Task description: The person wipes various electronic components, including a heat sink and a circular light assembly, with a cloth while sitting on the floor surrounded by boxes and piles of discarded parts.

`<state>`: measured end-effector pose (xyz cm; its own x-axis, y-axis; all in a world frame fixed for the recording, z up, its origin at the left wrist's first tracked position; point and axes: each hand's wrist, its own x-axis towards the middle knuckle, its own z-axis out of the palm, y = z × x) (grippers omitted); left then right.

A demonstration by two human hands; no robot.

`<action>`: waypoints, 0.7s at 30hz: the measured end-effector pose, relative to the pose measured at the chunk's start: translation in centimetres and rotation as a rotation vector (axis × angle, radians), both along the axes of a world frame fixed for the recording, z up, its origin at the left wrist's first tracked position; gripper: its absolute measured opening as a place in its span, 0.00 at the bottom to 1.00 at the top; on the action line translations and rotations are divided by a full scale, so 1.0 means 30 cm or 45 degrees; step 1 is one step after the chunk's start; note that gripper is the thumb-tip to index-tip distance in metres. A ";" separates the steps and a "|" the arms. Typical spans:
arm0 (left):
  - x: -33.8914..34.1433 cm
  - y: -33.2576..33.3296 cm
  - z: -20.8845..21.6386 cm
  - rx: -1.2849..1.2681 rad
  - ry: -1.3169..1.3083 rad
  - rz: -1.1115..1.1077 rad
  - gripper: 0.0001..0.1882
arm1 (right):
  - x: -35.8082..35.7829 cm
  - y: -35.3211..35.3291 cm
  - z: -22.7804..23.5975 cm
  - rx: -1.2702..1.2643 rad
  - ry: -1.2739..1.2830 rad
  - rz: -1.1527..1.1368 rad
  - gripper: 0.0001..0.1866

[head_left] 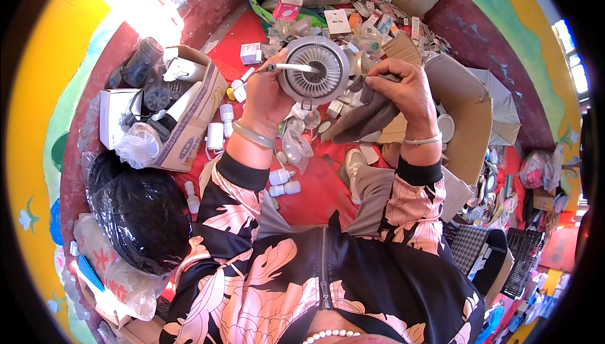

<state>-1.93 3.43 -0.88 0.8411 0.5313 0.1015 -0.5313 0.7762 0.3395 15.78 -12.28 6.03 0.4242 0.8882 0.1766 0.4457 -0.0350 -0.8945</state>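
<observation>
My left hand [265, 99] is closed around the rim of a round silver downlight [328, 88]. Its finned back faces up, and a white cable runs from the middle toward my fingers. A small metal clip shows at the near edge of the lamp. To the right of it, my right hand [406, 88] pinches a grey-brown cloth [364, 118] that hangs down over the red floor covering. The cloth is close to the lamp's right side; whether they touch I cannot tell. Below the lamp lie clear plastic wrapping [295, 142] and several white bulbs [285, 188].
An open carton [200, 107] of lamps and fittings stands at the left, above a black plastic bag [135, 208]. Small boxes [337, 21] lie piled at the far side. At the right is a large open cardboard box [469, 110], with a folded umbrella-like silver sheet [501, 104] behind.
</observation>
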 end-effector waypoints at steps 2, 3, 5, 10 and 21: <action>0.005 0.000 -0.002 -0.120 0.122 0.075 0.18 | 0.009 -0.002 -0.011 0.008 0.067 -0.015 0.06; 0.008 0.000 -0.003 -0.179 0.183 0.114 0.17 | 0.012 0.000 -0.015 0.014 0.091 -0.020 0.06; 0.025 0.005 -0.002 -0.262 0.275 0.178 0.16 | 0.015 0.002 -0.031 0.024 0.124 -0.040 0.06; 0.043 0.000 -0.018 -0.224 0.363 0.353 0.17 | -0.011 0.021 -0.041 0.038 0.060 -0.088 0.06; 0.040 -0.026 -0.036 -0.083 0.085 0.270 0.18 | -0.191 0.085 -0.079 0.508 -0.918 -0.249 0.04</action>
